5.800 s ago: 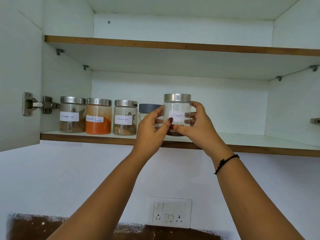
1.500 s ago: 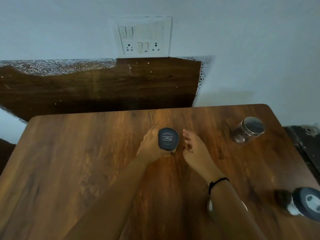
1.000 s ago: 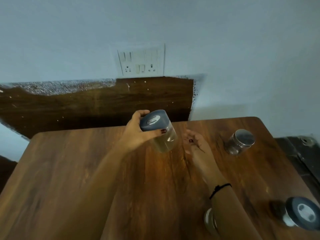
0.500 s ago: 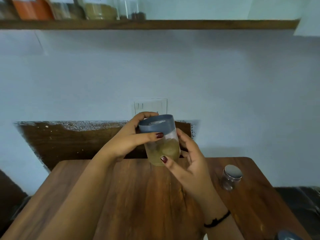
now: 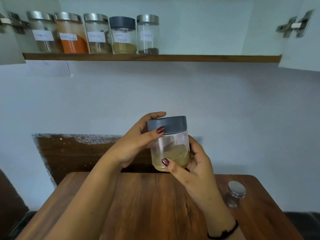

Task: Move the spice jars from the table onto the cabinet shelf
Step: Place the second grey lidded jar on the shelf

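Note:
I hold a clear spice jar (image 5: 170, 149) with a grey lid and yellowish powder in the air above the wooden table (image 5: 152, 205). My left hand (image 5: 136, 144) grips its lid and upper side; my right hand (image 5: 192, 168) holds its base and right side. The jar is upright. Above, on the cabinet shelf (image 5: 207, 58), stand several labelled jars in a row at the left, the rightmost a steel-lidded clove jar (image 5: 147, 34). One steel-lidded jar (image 5: 235, 194) stands on the table at the right.
Both cabinet doors hang open, with hinges at the left (image 5: 15, 23) and the right (image 5: 292, 25). The shelf to the right of the clove jar is bare. A dark wooden panel (image 5: 78, 156) backs the table against the white wall.
Both hands have lifted the grey-lidded jar higher above the table, and my view has tilted up so the shelf's row of jars shows fully.

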A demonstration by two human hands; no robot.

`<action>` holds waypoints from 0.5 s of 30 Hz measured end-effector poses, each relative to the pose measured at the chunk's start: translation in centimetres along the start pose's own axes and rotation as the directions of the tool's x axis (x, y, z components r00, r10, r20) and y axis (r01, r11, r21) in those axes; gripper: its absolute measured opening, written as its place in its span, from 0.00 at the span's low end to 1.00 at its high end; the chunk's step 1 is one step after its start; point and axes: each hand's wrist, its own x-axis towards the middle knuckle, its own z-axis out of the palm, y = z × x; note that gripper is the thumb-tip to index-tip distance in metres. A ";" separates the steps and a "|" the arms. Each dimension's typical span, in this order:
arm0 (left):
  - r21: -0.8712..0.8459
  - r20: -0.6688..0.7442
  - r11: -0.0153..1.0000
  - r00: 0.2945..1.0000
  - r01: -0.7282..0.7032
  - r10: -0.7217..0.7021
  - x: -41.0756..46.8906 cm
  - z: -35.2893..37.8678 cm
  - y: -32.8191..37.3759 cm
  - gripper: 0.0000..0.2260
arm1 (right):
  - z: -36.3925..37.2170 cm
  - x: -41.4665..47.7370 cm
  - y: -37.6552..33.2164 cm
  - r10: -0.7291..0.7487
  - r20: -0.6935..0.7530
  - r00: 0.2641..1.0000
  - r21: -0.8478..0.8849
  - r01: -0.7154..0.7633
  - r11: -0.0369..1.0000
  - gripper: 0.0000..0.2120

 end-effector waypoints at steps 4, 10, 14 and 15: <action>-0.211 0.081 0.977 0.995 -0.040 0.058 -0.7 -0.5 -1.0 0.39 | 1.5 1.0 -0.3 -0.020 -0.047 0.999 0.063 0.023 0.998 0.31; -0.407 0.141 0.913 0.989 0.017 0.044 -1.7 -1.6 -3.8 0.37 | 3.7 2.7 0.1 0.003 -0.020 1.000 0.194 0.001 0.981 0.30; -0.447 0.100 0.895 0.994 0.006 0.043 -0.9 -2.3 -3.9 0.38 | 4.9 3.4 0.2 0.084 0.041 0.996 0.349 -0.093 0.932 0.29; -0.453 0.089 0.891 0.995 0.006 0.039 -0.8 -2.5 -3.8 0.39 | 5.2 3.6 0.3 0.111 0.049 0.993 0.405 -0.121 0.906 0.31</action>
